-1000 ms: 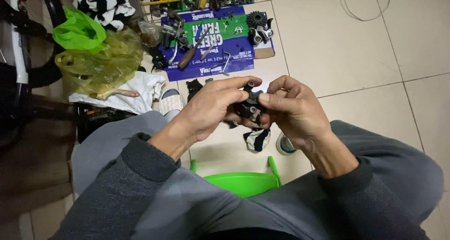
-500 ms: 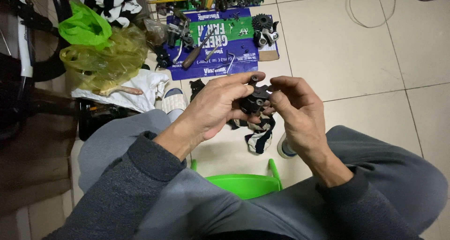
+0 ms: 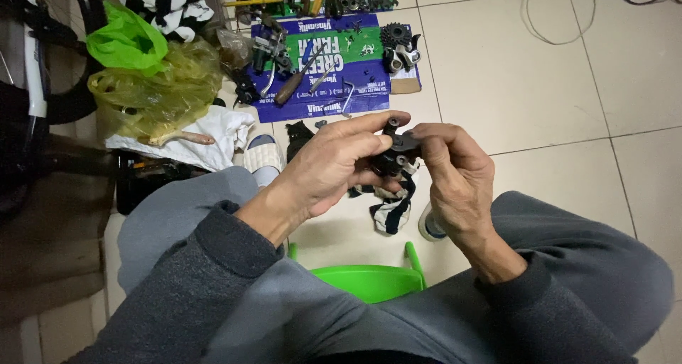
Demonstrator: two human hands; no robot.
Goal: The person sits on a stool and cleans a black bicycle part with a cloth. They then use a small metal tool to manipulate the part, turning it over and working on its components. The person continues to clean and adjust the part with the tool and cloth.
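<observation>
Two hands close together on a small black metal part, held above the tiled floor.

Nearest, a green stool (image 3: 369, 279) shows between the person's knees. Just above it the left hand (image 3: 334, 169) and right hand (image 3: 455, 176) both pinch the black metal part (image 3: 398, 151), fingers curled tight around it from either side. Beyond the part, a black-and-white rag (image 3: 391, 208) lies on the tiles. Farther from the stool sits a blue cardboard sheet (image 3: 312, 108) strewn with a screwdriver (image 3: 298, 83) and a cogset (image 3: 394, 37); left of it, a yellow plastic bag (image 3: 153, 94).

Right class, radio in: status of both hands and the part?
Left hand and right hand both gripping small black metal part. Held above tiled floor. Nothing blocking.
</observation>
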